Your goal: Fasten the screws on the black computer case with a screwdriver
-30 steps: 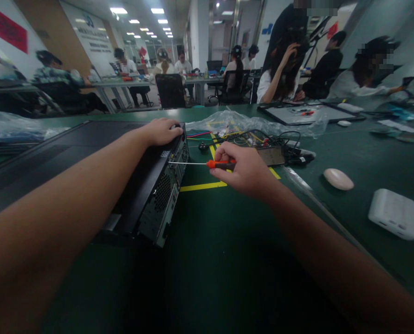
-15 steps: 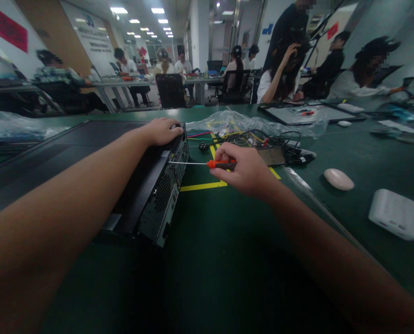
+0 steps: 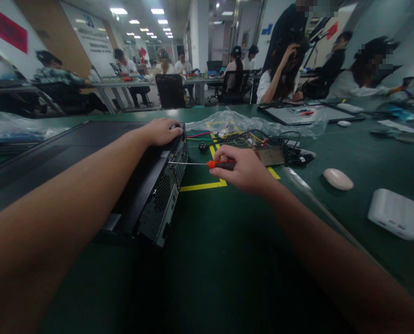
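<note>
A black computer case (image 3: 99,157) lies flat on the green table, its rear panel (image 3: 165,190) facing right. My left hand (image 3: 161,131) rests on the case's far top corner, fingers curled over the edge. My right hand (image 3: 243,169) is closed round the orange and black handle of a screwdriver (image 3: 214,163). Its thin shaft runs level to the left, and the tip touches the upper part of the rear panel.
Behind my right hand lie a circuit board with tangled wires (image 3: 262,146) and a clear plastic bag (image 3: 235,121). A pink oval object (image 3: 338,179) and a white box (image 3: 394,213) sit at right. Yellow tape (image 3: 202,186) marks the table. Several people work at other tables beyond.
</note>
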Available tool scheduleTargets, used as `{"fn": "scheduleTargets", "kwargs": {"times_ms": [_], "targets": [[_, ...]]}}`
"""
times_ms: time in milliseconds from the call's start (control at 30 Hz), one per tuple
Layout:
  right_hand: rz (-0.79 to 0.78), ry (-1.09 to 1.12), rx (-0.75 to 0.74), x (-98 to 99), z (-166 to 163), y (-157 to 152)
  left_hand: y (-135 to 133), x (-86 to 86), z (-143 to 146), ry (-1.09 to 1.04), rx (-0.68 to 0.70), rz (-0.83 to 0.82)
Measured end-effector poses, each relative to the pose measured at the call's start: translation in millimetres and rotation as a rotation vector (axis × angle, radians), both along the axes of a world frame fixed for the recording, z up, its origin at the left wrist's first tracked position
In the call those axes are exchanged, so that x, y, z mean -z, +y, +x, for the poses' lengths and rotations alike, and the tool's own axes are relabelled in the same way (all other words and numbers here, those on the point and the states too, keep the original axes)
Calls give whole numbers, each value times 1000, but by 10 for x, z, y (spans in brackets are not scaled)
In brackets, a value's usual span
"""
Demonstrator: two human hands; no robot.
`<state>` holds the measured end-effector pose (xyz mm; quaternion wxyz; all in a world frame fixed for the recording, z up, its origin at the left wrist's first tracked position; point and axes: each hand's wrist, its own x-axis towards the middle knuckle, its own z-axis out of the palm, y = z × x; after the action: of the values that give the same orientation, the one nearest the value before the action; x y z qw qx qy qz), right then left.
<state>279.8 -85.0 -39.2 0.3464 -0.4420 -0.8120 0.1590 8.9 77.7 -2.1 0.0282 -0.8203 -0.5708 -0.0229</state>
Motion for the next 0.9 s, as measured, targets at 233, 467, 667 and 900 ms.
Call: {"fn": "scheduleTargets", "kwargs": {"times_ms": [233,467,667,900], "targets": [[-17,2,0,79,21,72,-18,-11,7,-18,12,-8],[62,8,0,-59,-8,-36,-9,-15,8,-3,11,-18],[84,-17,17,-110,-17,-85,-8,-10,8,-8,4,-14],[92,-53,37,-111,-25,-85,-27,-15,22,-10,4,-10]]}}
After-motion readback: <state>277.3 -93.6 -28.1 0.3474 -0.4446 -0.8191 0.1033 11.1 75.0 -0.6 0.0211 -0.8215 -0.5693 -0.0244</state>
